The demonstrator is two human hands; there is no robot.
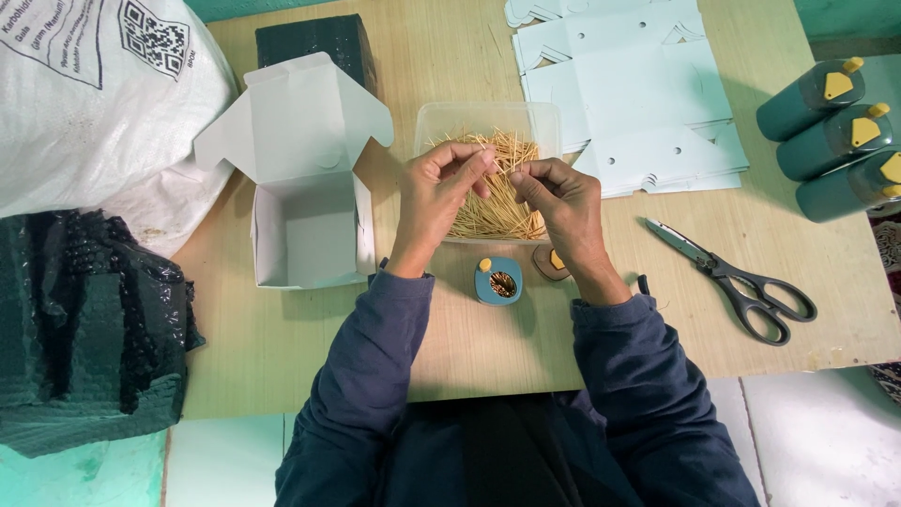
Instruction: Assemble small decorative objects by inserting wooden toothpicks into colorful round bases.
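Over the toothpick tub, left hand and right hand pinch toothpicks, fingers hiding them.

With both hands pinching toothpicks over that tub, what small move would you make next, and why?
Probably lower the pinched bundle of toothpicks into the small open teal holder. Both the left hand and right hand hold it above the clear tub, and the holder stands open just below them.

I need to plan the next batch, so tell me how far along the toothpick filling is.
Done: three capped teal plastic bottles lie at the table's right. In hand: both hands, left hand and right hand, pinch wooden toothpicks over the clear plastic tub; the small open teal holder looks partly filled. Left: its cap, the open white cardboard box, flat box blanks.
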